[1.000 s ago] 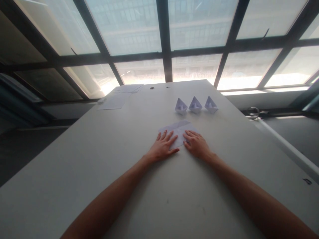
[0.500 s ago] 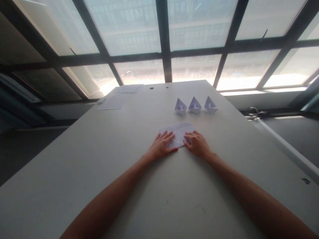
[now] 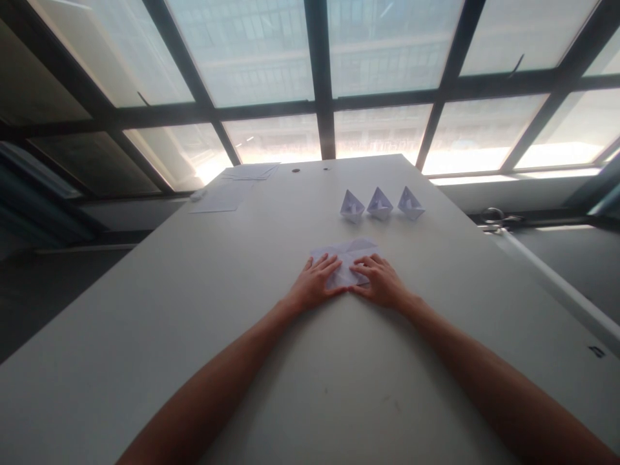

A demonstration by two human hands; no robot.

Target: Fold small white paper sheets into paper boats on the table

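A creased, partly folded sheet of white paper (image 3: pixel 345 250) lies on the white table in front of me. My left hand (image 3: pixel 314 279) rests flat on its left side, fingers spread, the thumb along the near edge. On the right part of the paper is my right hand (image 3: pixel 379 279), fingers apart and slightly bent, its thumb at the near edge close to my left thumb. Beyond the paper, three folded paper boats stand in a row: a left one (image 3: pixel 352 205), a middle one (image 3: pixel 379 203) and a right one (image 3: pixel 410 203).
Several flat white sheets (image 3: pixel 220 197) lie at the table's far left. The white table (image 3: pixel 203 290) reaches to large dark-framed windows (image 3: pixel 271 139). Along its right side runs a white rail (image 3: pixel 557 278), with a metal ring-shaped object (image 3: pixel 493 216) near its far end.
My right hand has shifted a little left over the paper, and its thumb has come down to the near edge beside my left thumb. The left hand stays in place.
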